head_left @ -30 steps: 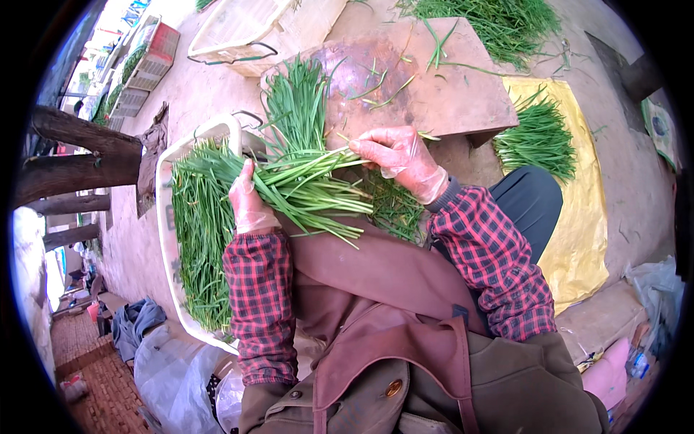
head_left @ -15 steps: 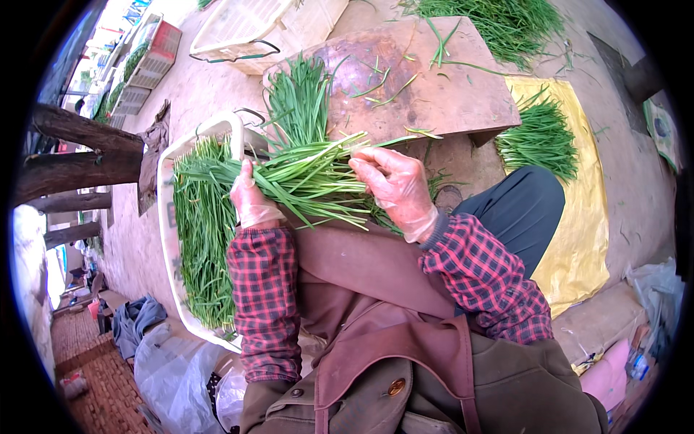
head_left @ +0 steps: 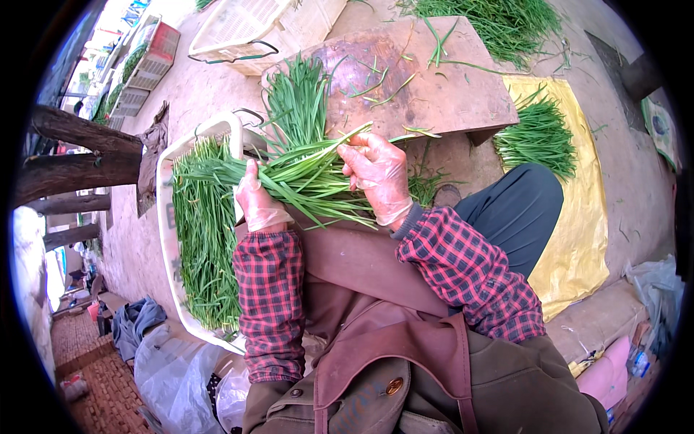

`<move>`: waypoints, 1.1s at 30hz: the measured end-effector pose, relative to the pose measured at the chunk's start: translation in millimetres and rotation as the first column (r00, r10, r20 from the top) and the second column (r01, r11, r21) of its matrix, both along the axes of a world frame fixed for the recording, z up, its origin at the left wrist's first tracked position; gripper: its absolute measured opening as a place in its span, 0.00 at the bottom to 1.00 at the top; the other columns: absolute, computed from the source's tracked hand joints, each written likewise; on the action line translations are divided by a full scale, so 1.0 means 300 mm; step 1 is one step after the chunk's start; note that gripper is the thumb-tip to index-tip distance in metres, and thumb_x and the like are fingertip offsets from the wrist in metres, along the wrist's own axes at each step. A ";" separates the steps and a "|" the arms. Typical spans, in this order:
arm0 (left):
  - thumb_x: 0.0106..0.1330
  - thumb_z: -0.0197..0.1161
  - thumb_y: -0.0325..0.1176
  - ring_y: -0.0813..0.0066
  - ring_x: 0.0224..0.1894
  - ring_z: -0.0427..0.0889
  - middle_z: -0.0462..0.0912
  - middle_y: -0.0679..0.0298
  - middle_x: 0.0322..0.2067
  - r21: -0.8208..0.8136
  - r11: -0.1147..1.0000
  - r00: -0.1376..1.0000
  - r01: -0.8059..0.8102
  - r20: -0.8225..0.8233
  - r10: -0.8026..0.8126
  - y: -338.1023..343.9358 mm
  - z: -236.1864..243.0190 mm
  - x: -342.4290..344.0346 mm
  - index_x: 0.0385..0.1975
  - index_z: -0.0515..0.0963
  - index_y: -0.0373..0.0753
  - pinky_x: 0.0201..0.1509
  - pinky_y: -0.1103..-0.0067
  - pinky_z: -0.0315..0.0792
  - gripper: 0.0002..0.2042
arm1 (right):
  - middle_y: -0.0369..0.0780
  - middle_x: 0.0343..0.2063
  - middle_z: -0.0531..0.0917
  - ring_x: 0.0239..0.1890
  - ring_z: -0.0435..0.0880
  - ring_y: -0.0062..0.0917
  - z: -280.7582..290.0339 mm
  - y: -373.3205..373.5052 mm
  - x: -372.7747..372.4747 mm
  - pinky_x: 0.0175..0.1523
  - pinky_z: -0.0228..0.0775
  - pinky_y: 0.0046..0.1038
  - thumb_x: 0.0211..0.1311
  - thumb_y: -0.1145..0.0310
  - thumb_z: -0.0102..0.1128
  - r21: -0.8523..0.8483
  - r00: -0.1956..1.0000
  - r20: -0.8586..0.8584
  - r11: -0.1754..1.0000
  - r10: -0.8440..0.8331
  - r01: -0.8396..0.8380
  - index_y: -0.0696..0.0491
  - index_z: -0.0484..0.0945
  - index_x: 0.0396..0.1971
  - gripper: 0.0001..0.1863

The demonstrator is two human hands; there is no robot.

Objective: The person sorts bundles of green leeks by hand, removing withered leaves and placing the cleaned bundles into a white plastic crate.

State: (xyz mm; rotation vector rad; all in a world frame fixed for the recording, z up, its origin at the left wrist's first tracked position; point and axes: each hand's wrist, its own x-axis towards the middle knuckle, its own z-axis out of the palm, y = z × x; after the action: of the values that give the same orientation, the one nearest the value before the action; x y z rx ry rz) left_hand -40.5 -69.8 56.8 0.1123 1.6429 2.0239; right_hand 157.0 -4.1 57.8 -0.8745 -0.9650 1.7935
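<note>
A loose bunch of garlic chives lies across my lap, leaves to the left and pale stalk ends to the right. My left hand, in a clear thin glove, is closed round its leafy part. My right hand, gloved the same way, pinches a few stalks at the bunch's upper right side; its fingertips partly hide them. Just left of my left hand, a white plastic crate holds tightly laid chives. Beyond my hands, another heap of chives rests on the left end of a low wooden board.
Stray stalks are scattered on the board. Another white crate stands behind it. To the right, a chive bunch lies on a yellow sheet; a larger pile sits at the far right. Wooden posts stand at left.
My right hand has moved left, closer to my left hand, and now pinches stalks farther in along the bunch. My left hand still holds the leaves, shifted slightly right.
</note>
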 end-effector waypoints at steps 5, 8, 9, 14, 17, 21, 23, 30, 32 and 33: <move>0.72 0.60 0.32 0.71 0.32 0.80 0.80 0.62 0.30 0.013 0.999 0.999 0.042 0.008 -0.043 -0.004 0.020 0.006 0.33 0.78 0.33 0.40 0.75 0.76 0.09 | 0.36 0.20 0.81 0.17 0.76 0.16 -0.004 0.030 0.021 0.23 0.68 0.18 0.66 0.70 0.64 -0.110 0.987 -0.108 0.985 0.121 -0.133 0.61 0.81 0.36 0.09; 0.72 0.60 0.32 0.71 0.31 0.80 0.80 0.61 0.29 0.024 1.000 1.000 -0.018 0.003 0.018 0.001 0.023 -0.008 0.33 0.78 0.33 0.39 0.75 0.77 0.09 | 0.36 0.20 0.81 0.17 0.76 0.17 -0.001 0.059 0.076 0.23 0.68 0.18 0.65 0.69 0.63 -0.117 0.993 -0.084 0.989 0.083 -0.092 0.60 0.82 0.33 0.08; 0.73 0.59 0.32 0.70 0.31 0.81 0.81 0.59 0.29 0.041 0.999 1.000 -0.003 -0.009 0.003 0.008 0.019 -0.022 0.34 0.78 0.32 0.39 0.74 0.77 0.09 | 0.36 0.20 0.81 0.17 0.76 0.17 0.010 0.079 0.110 0.23 0.68 0.18 0.64 0.69 0.64 -0.117 0.999 -0.052 0.993 0.013 -0.019 0.59 0.82 0.32 0.08; 0.73 0.59 0.36 0.69 0.31 0.82 0.82 0.58 0.31 0.081 0.997 1.000 0.011 0.011 -0.012 -0.040 0.007 -0.149 0.35 0.78 0.31 0.38 0.73 0.78 0.13 | 0.39 0.20 0.83 0.19 0.81 0.24 -0.183 0.236 0.315 0.25 0.74 0.25 0.63 0.66 0.64 0.150 0.896 0.309 0.947 -0.318 0.285 0.59 0.83 0.40 0.12; 0.73 0.59 0.36 0.68 0.32 0.82 0.82 0.57 0.31 0.091 0.996 0.999 -0.010 0.033 0.007 -0.054 -0.019 -0.219 0.36 0.78 0.31 0.39 0.72 0.79 0.12 | 0.41 0.18 0.83 0.22 0.84 0.32 -0.298 0.220 0.365 0.28 0.75 0.34 0.65 0.57 0.61 0.441 0.471 0.833 0.863 -0.291 -0.246 0.53 0.83 0.33 0.13; 0.72 0.60 0.35 0.66 0.33 0.82 0.83 0.57 0.32 0.070 0.997 0.998 0.020 0.050 -0.023 -0.030 -0.022 -0.207 0.36 0.78 0.30 0.41 0.71 0.80 0.12 | 0.45 0.26 0.85 0.32 0.85 0.44 -0.160 0.115 0.255 0.36 0.77 0.40 0.60 0.58 0.64 0.484 0.660 0.723 0.831 -0.204 -0.275 0.48 0.86 0.29 0.10; 0.72 0.60 0.34 0.64 0.34 0.83 0.83 0.56 0.34 0.089 0.996 0.997 -0.008 0.078 0.001 -0.044 -0.007 -0.203 0.38 0.78 0.30 0.42 0.68 0.80 0.11 | 0.46 0.27 0.86 0.31 0.86 0.42 -0.052 0.097 0.216 0.36 0.76 0.36 0.61 0.63 0.64 0.510 0.768 0.621 0.826 -0.159 -0.241 0.52 0.86 0.32 0.09; 0.73 0.57 0.35 0.57 0.37 0.85 0.83 0.53 0.37 0.111 0.992 0.987 0.064 0.142 -0.079 -0.050 -0.009 -0.225 0.44 0.76 0.29 0.45 0.63 0.81 0.12 | 0.45 0.27 0.84 0.30 0.85 0.35 -0.023 0.073 0.175 0.37 0.74 0.30 0.60 0.71 0.66 0.592 0.906 0.395 0.796 -0.154 -0.122 0.58 0.84 0.33 0.06; 0.73 0.57 0.36 0.55 0.39 0.84 0.83 0.52 0.39 0.077 0.997 0.983 0.033 0.178 -0.046 -0.043 0.005 -0.204 0.44 0.76 0.29 0.48 0.61 0.80 0.14 | 0.45 0.26 0.84 0.28 0.85 0.36 0.000 0.036 0.164 0.35 0.74 0.31 0.61 0.70 0.66 0.644 0.926 0.349 0.755 -0.141 -0.128 0.56 0.84 0.32 0.05; 0.73 0.57 0.37 0.54 0.40 0.84 0.83 0.51 0.40 0.062 0.998 0.980 0.016 0.195 -0.028 -0.040 0.014 -0.194 0.44 0.76 0.29 0.50 0.60 0.80 0.14 | 0.45 0.25 0.83 0.27 0.84 0.36 0.002 0.016 0.157 0.34 0.74 0.31 0.61 0.70 0.66 0.600 0.922 0.373 0.784 -0.102 -0.156 0.56 0.84 0.33 0.06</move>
State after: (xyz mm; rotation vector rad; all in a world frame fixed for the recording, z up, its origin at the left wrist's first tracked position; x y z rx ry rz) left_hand -98.5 -81.8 61.0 -0.0457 1.4541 1.9989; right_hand 204.1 0.8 58.4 -0.7853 -1.7139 1.1880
